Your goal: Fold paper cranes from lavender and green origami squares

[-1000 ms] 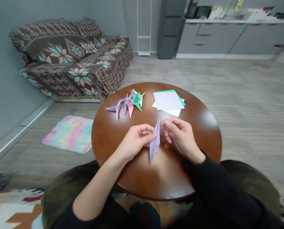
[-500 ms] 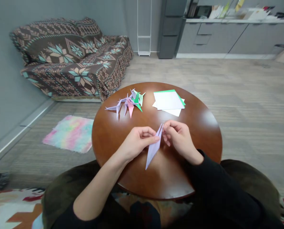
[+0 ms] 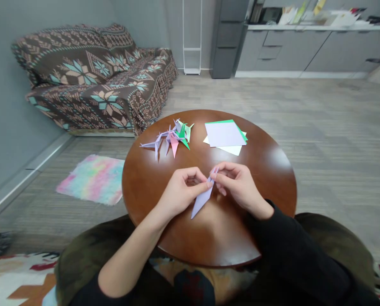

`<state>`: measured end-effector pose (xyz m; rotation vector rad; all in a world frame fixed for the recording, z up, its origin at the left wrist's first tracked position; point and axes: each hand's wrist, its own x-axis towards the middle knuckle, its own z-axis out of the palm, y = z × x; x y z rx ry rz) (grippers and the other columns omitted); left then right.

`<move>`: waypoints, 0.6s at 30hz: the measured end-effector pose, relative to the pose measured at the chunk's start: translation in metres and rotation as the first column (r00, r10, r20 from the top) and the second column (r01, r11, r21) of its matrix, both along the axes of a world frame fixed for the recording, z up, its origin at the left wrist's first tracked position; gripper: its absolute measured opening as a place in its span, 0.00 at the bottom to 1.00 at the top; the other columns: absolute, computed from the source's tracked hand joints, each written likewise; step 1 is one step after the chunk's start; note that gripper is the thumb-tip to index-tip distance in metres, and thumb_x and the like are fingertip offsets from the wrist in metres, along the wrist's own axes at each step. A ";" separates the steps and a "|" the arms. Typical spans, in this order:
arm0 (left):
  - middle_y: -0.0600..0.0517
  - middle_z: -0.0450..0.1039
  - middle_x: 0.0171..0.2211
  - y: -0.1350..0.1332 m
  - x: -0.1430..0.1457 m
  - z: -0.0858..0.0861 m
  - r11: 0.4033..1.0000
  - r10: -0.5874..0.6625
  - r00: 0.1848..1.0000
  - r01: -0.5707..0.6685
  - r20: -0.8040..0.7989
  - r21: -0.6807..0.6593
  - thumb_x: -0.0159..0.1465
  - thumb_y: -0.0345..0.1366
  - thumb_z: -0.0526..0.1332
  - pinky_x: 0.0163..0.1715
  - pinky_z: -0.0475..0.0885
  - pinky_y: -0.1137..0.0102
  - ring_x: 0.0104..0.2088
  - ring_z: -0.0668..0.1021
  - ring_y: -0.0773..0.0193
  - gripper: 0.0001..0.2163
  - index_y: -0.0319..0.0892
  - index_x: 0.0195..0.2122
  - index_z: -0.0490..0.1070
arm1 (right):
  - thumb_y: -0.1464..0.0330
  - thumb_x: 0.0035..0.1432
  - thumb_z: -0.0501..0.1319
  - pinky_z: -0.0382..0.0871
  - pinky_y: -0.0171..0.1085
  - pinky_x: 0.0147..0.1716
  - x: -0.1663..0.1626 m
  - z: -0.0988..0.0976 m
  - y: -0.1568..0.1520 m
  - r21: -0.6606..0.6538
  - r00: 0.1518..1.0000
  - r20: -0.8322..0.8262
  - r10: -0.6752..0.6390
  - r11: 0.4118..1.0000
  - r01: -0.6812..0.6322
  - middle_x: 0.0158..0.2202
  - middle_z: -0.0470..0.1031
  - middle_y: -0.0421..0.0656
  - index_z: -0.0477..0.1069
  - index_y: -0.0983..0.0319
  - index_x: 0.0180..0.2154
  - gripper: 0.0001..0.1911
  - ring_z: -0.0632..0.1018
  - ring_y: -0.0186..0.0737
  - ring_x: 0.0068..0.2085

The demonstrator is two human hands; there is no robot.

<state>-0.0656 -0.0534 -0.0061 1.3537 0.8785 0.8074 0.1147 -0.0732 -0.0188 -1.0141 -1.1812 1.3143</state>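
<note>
A folded piece of lilac origami paper (image 3: 202, 200), long and pointed, is held above the table between both hands. My left hand (image 3: 185, 187) pinches it along its middle, thumb on the near face. The thumb and fingers of my right hand (image 3: 237, 180) are closed on its upper end, where two narrow tips partly show. Its lower point hangs free toward me. Beyond my left hand stand several finished paper cranes (image 3: 173, 143) in lilac, pink and green.
A stack of square paper sheets (image 3: 225, 134), lilac on top with green and white below, lies on the round brown table (image 3: 269, 178). Behind are a patterned sofa (image 3: 107, 97), a fluffy pastel rug (image 3: 91, 180) and grey kitchen cabinets (image 3: 288, 55).
My right hand has moved left onto the upper tips of the folded paper and closed on them. The paper's lower point has swung slightly up and to the left.
</note>
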 end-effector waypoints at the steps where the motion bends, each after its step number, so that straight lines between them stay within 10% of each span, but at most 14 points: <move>1: 0.53 0.75 0.25 0.000 0.000 0.000 1.000 0.002 1.000 -0.002 -0.007 0.004 0.55 0.39 0.74 0.28 0.65 0.74 0.26 0.73 0.68 0.12 0.38 0.27 0.73 | 0.64 0.53 0.73 0.57 0.30 0.15 0.001 -0.001 0.000 -0.008 1.000 0.002 0.013 1.000 -0.013 0.19 0.71 0.35 0.75 0.62 0.31 0.11 0.67 0.29 0.16; 18: 0.55 0.71 0.23 -0.003 0.004 0.006 1.000 -0.008 0.998 0.008 -0.055 0.011 0.56 0.37 0.72 0.26 0.63 0.74 0.24 0.70 0.70 0.12 0.38 0.25 0.71 | 0.60 0.58 0.69 0.51 0.29 0.13 0.003 -0.006 0.006 0.006 0.971 -0.113 -0.209 0.977 0.211 0.16 0.65 0.33 0.75 0.62 0.29 0.12 0.61 0.27 0.16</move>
